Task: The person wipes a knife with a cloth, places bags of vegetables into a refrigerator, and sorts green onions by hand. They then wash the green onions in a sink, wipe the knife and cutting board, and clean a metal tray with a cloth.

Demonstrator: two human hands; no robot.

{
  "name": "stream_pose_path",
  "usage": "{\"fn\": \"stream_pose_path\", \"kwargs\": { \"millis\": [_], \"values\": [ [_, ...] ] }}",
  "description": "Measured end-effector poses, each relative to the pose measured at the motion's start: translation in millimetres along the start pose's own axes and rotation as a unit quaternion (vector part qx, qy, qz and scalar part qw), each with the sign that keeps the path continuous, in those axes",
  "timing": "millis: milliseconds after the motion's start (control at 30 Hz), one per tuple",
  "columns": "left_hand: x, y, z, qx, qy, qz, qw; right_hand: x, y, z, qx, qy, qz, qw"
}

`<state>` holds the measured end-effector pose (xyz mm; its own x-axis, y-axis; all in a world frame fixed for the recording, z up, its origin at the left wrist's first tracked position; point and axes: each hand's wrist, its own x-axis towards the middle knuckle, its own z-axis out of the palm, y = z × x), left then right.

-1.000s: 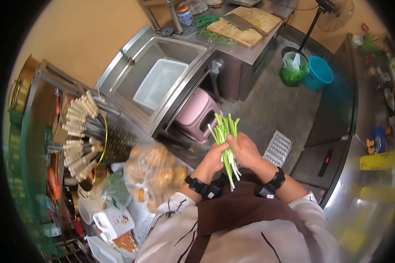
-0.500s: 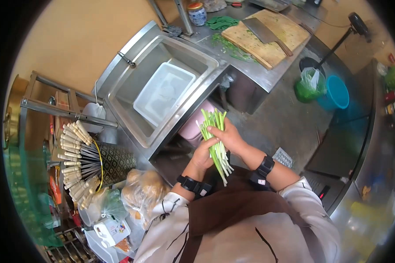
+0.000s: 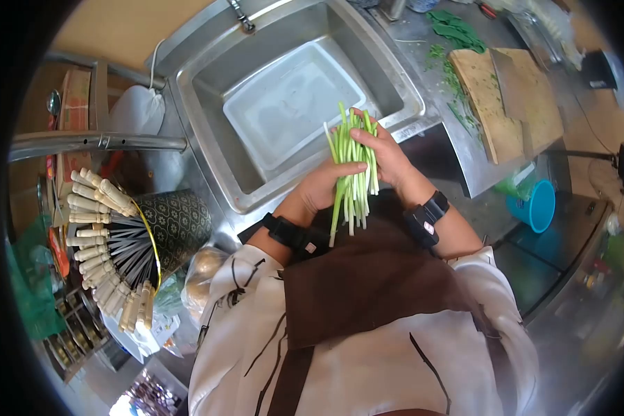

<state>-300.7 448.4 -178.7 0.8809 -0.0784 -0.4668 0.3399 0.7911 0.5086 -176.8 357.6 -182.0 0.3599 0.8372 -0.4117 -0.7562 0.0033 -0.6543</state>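
Note:
Both hands hold a bunch of scallions (image 3: pixel 355 191), green stalks with pale ends, in front of the brown apron. My left hand (image 3: pixel 324 184) is closed on the bunch from the left, its thumb across the stalks. Higher up, my right hand (image 3: pixel 383 152) grips the same bunch from the right, thumb pressed on it. The stalks' pale ends hang toward the apron. Just beyond the hands is the metal sink (image 3: pixel 211 163), with a white plastic tub (image 3: pixel 284 104) lying inside it. What the tub contains is hard to make out.
On the right counter lie a wooden cutting board (image 3: pixel 541 111), a cleaver (image 3: pixel 509 83), green scraps and a green cloth (image 3: pixel 456 29). Wooden-handled skewers (image 3: pixel 93 260) stick out of a patterned container at left. A blue bucket (image 3: pixel 534 208) stands on the floor.
The view has swung so that the sink is closer and more central. Both hands, still around the scallions, are now near the sink's front edge.

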Motion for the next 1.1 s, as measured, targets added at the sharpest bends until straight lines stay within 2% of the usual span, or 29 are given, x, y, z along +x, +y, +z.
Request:
{"fn": "stream_pose_path", "kwargs": {
  "millis": [233, 400, 433, 467, 533, 633, 667, 767, 900, 1100],
  "values": [
    [2, 48, -6, 0.0, 0.037, 0.025, 0.999, 63, -21, 3, -0.063, -0.111, 0.069, 0.989],
    [19, 71, 5, 0.015, 0.096, 0.128, 0.987, 106, -59, 20, -0.065, -0.224, 0.058, 0.971],
    [24, 77, 8, 0.017, 0.106, 0.145, 0.984, 115, -69, 25, -0.051, -0.254, 0.083, 0.962],
    [26, 85, 19, 0.026, 0.154, 0.168, 0.973, 123, -79, 28, -0.037, -0.281, 0.109, 0.953],
    [35, 94, 17, 0.043, 0.165, 0.13, 0.977, 137, -94, 30, -0.036, -0.321, 0.165, 0.932],
    [48, 92, 19, 0.031, 0.186, 0.111, 0.976, 158, -103, 21, 0.074, -0.378, 0.266, 0.884],
    [51, 91, 19, 0.025, 0.192, 0.111, 0.975, 157, -103, 22, 0.036, -0.356, 0.239, 0.903],
    [55, 76, 4, -0.097, 0.148, 0.134, 0.975, 172, -89, 17, -0.013, -0.359, 0.216, 0.908],
    [46, 71, -13, -0.159, 0.07, 0.177, 0.969, 171, -67, 24, -0.036, -0.202, 0.234, 0.95],
    [48, 66, -32, -0.173, 0.072, 0.171, 0.967, 182, -48, 22, -0.076, -0.138, 0.174, 0.972]
  ]
}}
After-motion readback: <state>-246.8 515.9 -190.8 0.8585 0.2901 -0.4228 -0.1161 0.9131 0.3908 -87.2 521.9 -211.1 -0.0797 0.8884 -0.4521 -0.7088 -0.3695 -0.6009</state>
